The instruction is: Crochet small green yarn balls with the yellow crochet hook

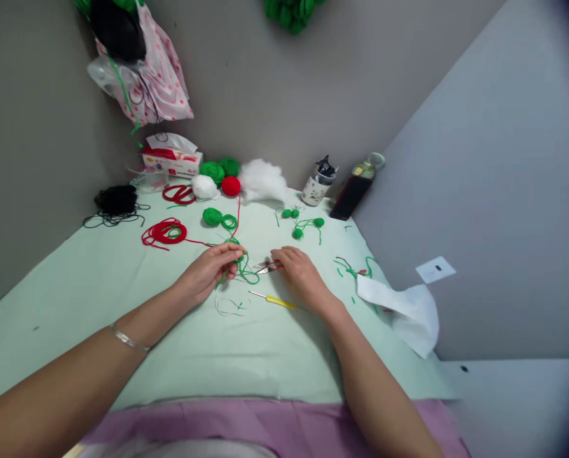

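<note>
My left hand point(215, 270) is closed, thumb and fingers pinching a small piece of green yarn work point(239, 259). Loose green yarn loops point(250, 277) trail from it onto the table. Small scissors with red handles point(267, 268) point left, low over the tabletop. Over their handles curl the fingers of my right hand point(297, 272), which partly hide them. Just below lies a crochet hook with a yellow handle point(279, 301), its metal tip to the left. Thin pale thread ends point(224, 306) lie beside it.
Beyond my hands are a red yarn coil point(170, 233), a green yarn ball point(212, 217), small green balls on strands point(298, 233), white stuffing point(264, 181) and large red scissors point(179, 194). A dark bottle point(353, 194) and pen cup point(316, 188) stand by the wall. White paper point(408, 308) lies right.
</note>
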{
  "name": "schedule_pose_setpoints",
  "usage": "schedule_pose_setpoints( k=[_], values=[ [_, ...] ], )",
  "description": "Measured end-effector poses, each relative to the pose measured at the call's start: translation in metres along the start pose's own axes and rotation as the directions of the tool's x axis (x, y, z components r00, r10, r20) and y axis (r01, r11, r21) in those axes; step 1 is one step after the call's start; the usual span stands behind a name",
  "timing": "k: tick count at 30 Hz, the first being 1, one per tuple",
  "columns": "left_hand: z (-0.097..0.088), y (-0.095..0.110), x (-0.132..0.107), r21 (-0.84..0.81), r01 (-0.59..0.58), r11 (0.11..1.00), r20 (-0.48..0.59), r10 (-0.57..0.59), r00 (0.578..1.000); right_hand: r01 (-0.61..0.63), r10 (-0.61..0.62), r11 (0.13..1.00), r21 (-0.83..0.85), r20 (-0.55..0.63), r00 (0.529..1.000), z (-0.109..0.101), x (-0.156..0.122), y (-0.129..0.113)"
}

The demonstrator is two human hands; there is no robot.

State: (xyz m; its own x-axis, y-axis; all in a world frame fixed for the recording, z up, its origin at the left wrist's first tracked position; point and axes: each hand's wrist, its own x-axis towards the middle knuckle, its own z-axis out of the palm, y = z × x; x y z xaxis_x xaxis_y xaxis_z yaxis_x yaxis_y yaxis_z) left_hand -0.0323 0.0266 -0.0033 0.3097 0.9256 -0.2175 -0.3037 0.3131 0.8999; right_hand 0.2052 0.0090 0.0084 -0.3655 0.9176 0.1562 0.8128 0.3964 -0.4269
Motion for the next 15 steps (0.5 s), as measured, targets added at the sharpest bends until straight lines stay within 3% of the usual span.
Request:
schedule_pose_setpoints(
  k=[4, 10, 13, 15],
  values=[
    [-0.001, -0.003, 0.001, -0.050, 0.007, 0.999, -0.022, -0.008, 1.000, -0.052, 0.051, 0.997, -0.059, -0.016, 0.999, 0.011, 0.003, 0.009],
    [-0.002, -0.002, 0.000, -0.111, -0.046, 0.993, -0.098, 0.035, 0.995, -0.138, 0.142, 0.990, 0.041, -0.127, 0.982, -0.004, -0.005, 0.000],
    [0.001, -0.002, -0.002, -0.118, -0.054, 0.992, -0.103, 0.042, 0.994, -0.119, 0.139, 0.976, 0.184, -0.101, 0.985, -0.010, -0.008, -0.018],
    [0.004, -0.001, -0.003, -0.119, -0.051, 0.992, -0.100, 0.039, 0.994, -0.100, 0.093, 0.892, 0.442, 0.038, 0.995, -0.011, -0.009, -0.031]
  ],
)
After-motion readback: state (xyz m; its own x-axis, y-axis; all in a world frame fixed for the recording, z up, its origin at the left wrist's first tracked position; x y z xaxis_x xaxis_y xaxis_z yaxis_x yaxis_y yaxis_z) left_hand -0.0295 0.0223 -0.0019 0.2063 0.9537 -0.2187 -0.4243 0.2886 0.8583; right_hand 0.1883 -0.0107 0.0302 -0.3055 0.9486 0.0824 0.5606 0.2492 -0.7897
